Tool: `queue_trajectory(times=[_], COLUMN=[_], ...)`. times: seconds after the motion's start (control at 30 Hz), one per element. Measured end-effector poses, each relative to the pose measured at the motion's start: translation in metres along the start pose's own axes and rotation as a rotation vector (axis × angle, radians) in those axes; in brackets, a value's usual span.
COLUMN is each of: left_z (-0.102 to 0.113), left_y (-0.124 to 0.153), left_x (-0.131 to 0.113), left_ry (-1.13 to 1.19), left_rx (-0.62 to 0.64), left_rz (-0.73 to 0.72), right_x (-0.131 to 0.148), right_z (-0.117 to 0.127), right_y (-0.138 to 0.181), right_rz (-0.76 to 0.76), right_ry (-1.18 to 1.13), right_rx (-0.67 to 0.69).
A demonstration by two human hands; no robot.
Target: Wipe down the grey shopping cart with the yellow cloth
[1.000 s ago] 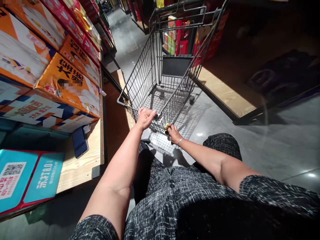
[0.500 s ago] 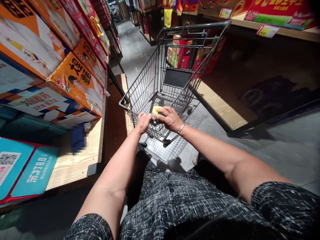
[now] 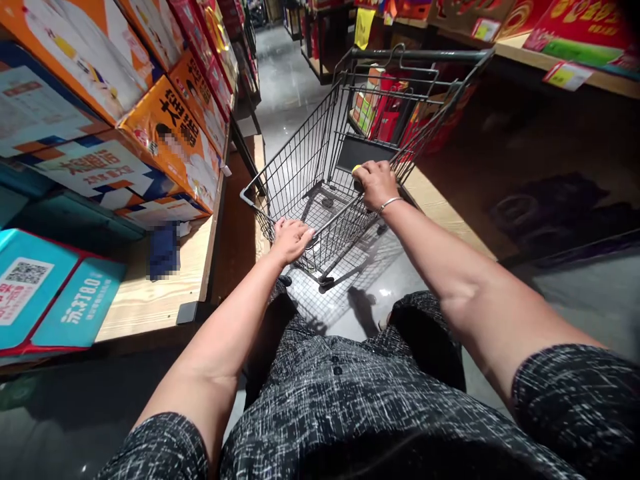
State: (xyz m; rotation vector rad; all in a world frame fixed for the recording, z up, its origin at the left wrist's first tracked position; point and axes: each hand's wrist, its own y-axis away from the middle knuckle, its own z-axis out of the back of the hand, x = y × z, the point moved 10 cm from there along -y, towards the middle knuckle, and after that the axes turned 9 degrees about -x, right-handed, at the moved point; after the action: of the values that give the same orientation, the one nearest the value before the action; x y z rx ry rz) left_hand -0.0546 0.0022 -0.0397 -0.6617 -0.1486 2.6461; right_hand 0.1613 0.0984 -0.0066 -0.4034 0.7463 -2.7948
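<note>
A black wire shopping cart (image 3: 360, 153) stands on the floor before me, its handle at the far end. My left hand (image 3: 293, 240) is closed over the rim at the near end, fingertips partly hidden. Above the cart's right side, my right hand (image 3: 377, 185) curls around a small yellow-and-dark object (image 3: 356, 170). Most of that object is covered by the fingers, so its kind does not show. A silver bracelet (image 3: 390, 203) circles my right wrist.
Orange boxes (image 3: 173, 143) are stacked on a wooden shelf (image 3: 150, 300) at left, beside a teal box (image 3: 80, 300). On the right, another shelf (image 3: 520, 50) carries red packages. Red and green packages (image 3: 385, 100) show behind the cart's bars. A grey-floored aisle (image 3: 285, 80) runs ahead.
My right hand has moved away from the left, up and to the right, with the small yellow-and-dark object. My left hand stays at the cart's near rim.
</note>
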Motion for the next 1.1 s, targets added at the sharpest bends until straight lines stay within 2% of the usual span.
queue_trajectory(times=[0.1, 0.2, 0.37, 0.47, 0.57, 0.7, 0.77, 0.83, 0.97, 1.03, 1.1], left_z=[-0.004, -0.007, -0.003, -0.001, 0.001, 0.004, 0.005, 0.005, 0.003, 0.003, 0.001], left_y=[0.01, 0.017, 0.018, 0.017, 0.014, 0.007, 0.003, 0.0, -0.007, -0.01, -0.012], left_x=[-0.012, -0.011, 0.003, 0.009, 0.015, 0.025, 0.026, 0.025, 0.03, 0.033, 0.035], left_ry=[-0.032, -0.065, -0.036, 0.008, 0.04, 0.098, 0.143, 0.182, 0.207, 0.196, 0.154], left_rx=[-0.064, -0.091, -0.095, -0.086, -0.061, -0.008, 0.023, 0.051, 0.084, 0.089, 0.108], left_rz=[0.108, 0.163, 0.119, 0.091, 0.081, 0.109, 0.1, 0.085, 0.067, 0.068, 0.067], right_x=[0.035, 0.057, 0.068, 0.069, 0.069, 0.068, 0.074, 0.092, 0.141, 0.157, 0.169], right_z=[-0.003, -0.003, -0.004, -0.005, -0.001, 0.012, 0.01, -0.002, -0.046, -0.072, -0.1], right_y=[0.022, 0.028, 0.016, 0.016, 0.027, 0.051, 0.066, 0.081, 0.114, 0.13, 0.147], right_rz=[0.033, 0.081, 0.184, 0.185, 0.141, 0.028, 0.01, 0.061, 0.276, 0.363, 0.451], right_ry=[0.021, 0.046, 0.05, 0.071, 0.051, -0.026, -0.068, -0.098, -0.141, -0.159, -0.174], right_rx=[0.034, 0.089, 0.19, 0.211, 0.161, -0.022, -0.105, -0.148, -0.179, -0.146, -0.03])
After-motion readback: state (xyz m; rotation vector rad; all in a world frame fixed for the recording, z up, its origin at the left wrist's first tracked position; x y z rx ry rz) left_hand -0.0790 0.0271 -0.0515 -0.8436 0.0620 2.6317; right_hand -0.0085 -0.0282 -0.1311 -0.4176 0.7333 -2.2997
